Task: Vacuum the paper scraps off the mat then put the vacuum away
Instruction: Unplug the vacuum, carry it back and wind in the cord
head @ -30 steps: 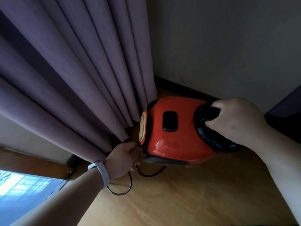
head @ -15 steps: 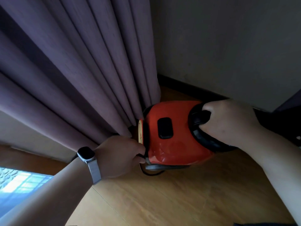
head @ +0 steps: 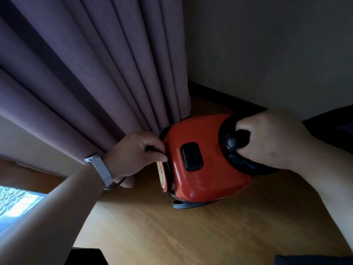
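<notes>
Head: right hand [head: 271, 138] grips glossy red vacuum [head: 206, 180]; left hand [head: 131, 153] perhaps pinches cord [head: 119, 183].

- The left hand [head: 133, 153], its forearm reaching in from the lower left, pinches a black cord [head: 152, 149] between thumb and curled fingers.
- The right hand [head: 271, 138], knuckles up, grips the vacuum handle [head: 232, 143].

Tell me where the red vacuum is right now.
Head view, centre-right: the red vacuum is at the foot of the purple curtain, near the wall, right hand gripping its handle.
</notes>
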The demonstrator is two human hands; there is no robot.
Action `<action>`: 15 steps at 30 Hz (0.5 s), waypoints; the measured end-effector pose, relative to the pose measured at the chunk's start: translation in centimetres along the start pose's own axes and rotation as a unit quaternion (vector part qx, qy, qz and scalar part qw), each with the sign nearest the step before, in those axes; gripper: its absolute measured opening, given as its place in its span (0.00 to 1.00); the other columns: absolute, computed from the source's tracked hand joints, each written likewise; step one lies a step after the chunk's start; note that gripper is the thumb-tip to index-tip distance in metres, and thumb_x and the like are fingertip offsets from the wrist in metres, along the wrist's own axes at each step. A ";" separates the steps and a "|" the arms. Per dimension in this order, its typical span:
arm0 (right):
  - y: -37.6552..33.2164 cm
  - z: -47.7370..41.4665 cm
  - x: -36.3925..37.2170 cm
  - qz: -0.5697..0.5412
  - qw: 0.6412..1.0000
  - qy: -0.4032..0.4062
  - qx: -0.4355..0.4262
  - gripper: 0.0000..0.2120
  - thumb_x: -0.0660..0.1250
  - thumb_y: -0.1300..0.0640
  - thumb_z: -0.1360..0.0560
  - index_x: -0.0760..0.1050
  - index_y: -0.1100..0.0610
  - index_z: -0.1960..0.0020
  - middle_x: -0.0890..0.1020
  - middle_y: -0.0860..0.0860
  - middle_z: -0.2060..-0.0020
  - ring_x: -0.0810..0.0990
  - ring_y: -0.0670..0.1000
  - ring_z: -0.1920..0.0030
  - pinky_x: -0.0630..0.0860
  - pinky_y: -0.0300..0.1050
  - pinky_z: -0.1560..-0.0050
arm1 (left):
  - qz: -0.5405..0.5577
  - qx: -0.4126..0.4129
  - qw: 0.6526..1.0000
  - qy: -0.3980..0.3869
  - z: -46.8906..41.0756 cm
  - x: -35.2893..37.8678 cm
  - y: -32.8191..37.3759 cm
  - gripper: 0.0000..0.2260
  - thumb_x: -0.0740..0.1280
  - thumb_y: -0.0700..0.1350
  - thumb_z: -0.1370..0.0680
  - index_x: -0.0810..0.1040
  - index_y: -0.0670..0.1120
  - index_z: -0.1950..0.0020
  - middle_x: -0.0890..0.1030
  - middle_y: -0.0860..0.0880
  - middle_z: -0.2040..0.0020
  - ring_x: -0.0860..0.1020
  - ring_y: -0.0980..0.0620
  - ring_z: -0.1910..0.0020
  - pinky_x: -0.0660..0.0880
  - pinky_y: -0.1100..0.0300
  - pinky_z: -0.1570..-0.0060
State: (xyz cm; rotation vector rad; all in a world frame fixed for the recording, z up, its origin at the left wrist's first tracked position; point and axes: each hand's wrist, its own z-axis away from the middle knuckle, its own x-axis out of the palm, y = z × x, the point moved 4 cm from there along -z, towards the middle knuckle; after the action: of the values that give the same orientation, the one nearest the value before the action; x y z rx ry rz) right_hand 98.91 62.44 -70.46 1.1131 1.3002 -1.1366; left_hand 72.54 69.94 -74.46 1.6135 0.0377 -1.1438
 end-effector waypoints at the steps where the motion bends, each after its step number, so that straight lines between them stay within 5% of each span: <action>1: 0.1 -0.2 -0.1 0.012 1.000 -0.003 0.000 0.06 0.66 0.42 0.32 0.76 0.44 0.61 0.76 0.43 0.69 0.76 0.48 0.66 0.73 0.45 0.64 | 0.013 -0.007 1.000 0.004 -0.1 -0.2 -0.3 0.06 0.74 0.54 0.34 0.83 0.56 0.59 0.83 0.55 0.57 0.81 0.55 0.56 0.78 0.57 0.52; 7: 0.3 -0.1 -0.1 -0.007 1.000 0.006 0.015 0.08 0.68 0.41 0.34 0.78 0.45 0.61 0.80 0.45 0.68 0.71 0.47 0.69 0.70 0.43 0.67 | 0.112 -0.090 0.989 0.020 -0.7 -0.6 -4.0 0.15 0.75 0.64 0.35 0.84 0.55 0.57 0.84 0.42 0.59 0.80 0.34 0.55 0.77 0.33 0.53; 11: 0.4 0.1 -0.3 -0.055 0.998 0.002 0.030 0.07 0.69 0.44 0.34 0.77 0.47 0.64 0.76 0.43 0.72 0.72 0.46 0.71 0.70 0.42 0.69 | 0.152 -0.153 0.976 0.014 -0.6 0.2 -5.4 0.14 0.73 0.63 0.36 0.83 0.54 0.62 0.80 0.47 0.68 0.74 0.47 0.67 0.72 0.47 0.61; 15: 1.3 0.1 0.2 -0.022 0.999 -0.017 0.043 0.09 0.67 0.40 0.34 0.79 0.41 0.57 0.78 0.42 0.67 0.74 0.45 0.66 0.74 0.43 0.64 | 0.231 -0.198 0.952 -0.038 -0.2 2.1 -5.6 0.12 0.72 0.52 0.27 0.76 0.47 0.65 0.71 0.49 0.74 0.66 0.51 0.75 0.63 0.61 0.74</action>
State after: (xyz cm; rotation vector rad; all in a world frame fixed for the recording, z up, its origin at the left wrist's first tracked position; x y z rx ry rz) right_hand 100.26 62.50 -70.66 1.1286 1.2658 -1.2494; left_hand 70.69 71.23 -80.06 1.1397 -0.1459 -0.7707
